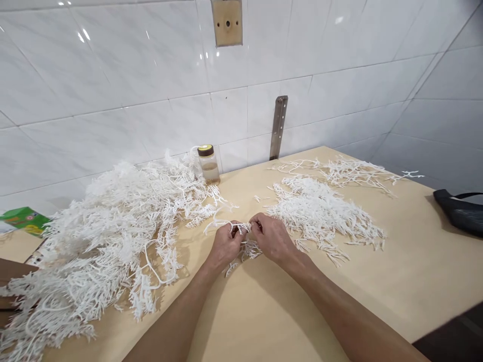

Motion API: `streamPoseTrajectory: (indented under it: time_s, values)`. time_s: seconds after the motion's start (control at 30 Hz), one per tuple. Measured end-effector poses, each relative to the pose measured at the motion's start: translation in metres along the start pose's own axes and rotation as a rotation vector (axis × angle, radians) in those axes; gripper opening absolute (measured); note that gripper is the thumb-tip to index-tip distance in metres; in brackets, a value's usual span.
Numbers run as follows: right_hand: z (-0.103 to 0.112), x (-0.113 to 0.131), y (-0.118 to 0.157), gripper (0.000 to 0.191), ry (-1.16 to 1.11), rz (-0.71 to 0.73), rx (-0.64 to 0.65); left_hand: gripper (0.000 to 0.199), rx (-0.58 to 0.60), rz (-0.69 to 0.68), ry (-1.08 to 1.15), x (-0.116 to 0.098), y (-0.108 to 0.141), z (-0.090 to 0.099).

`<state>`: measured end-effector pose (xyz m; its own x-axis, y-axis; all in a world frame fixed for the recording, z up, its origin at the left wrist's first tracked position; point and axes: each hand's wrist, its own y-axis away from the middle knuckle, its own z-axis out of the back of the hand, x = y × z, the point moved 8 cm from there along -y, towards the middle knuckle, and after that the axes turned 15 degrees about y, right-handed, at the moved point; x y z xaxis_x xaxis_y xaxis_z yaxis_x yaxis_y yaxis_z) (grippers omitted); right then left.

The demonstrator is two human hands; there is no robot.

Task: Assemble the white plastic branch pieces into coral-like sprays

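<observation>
Both hands meet over the middle of a light wood-coloured table point(245, 311). My left hand point(226, 246) is closed on a thin white branched sprig point(226, 221), which looks like plastic foliage and sticks out to the left. Fingertips of my right hand point(273, 236) are pinched at the sprig's right end, close to the left fingers. Just under the hands hang or lie more white tufts point(251, 249); which of the two I cannot tell. A big tangled heap of white sprigs point(124, 231) fills the left side. On the right lies a flatter pile of small white pieces point(320, 211).
Bare branched stems point(350, 171) lie at the back right. A jar with a dark lid point(209, 163) stands by the tiled wall, with a metal strip point(278, 128) upright against it. There is a green packet point(26, 219) far left and a black object point(460, 211) far right.
</observation>
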<state>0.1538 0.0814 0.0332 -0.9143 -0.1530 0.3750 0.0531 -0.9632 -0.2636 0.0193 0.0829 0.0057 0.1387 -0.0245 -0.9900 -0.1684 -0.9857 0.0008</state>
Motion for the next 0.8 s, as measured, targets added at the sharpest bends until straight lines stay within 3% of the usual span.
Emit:
streamPoseTrajectory:
  time_s: [0.17, 0.27, 0.37, 0.47, 0.57, 0.67, 0.8]
  values:
    - [-0.002, 0.014, 0.002, 0.016, 0.191, 0.049, -0.039, 0.011, 0.018, -0.017, -0.064, -0.003, 0.0, -0.002]
    - [-0.002, 0.012, 0.002, 0.016, 0.184, 0.023, 0.001, 0.014, 0.037, -0.013, -0.056, -0.001, 0.0, -0.002]
    - [0.002, -0.01, 0.0, 0.018, 0.044, -0.114, 0.042, 0.02, 0.029, 0.007, -0.019, -0.001, 0.001, 0.0]
    - [0.016, -0.041, -0.004, 0.02, -0.082, -0.225, -0.033, 0.025, 0.033, 0.029, -0.002, -0.003, 0.002, 0.0]
    - [0.033, -0.059, -0.007, 0.019, -0.114, -0.208, -0.177, 0.026, 0.04, 0.031, -0.008, -0.004, 0.002, -0.002]
    - [0.043, -0.06, -0.007, 0.023, -0.082, -0.152, -0.265, 0.026, 0.02, 0.029, -0.006, -0.003, 0.0, -0.002]
    - [0.031, -0.046, -0.005, 0.025, -0.175, -0.115, -0.094, 0.025, -0.004, 0.03, 0.002, -0.001, -0.001, -0.002]
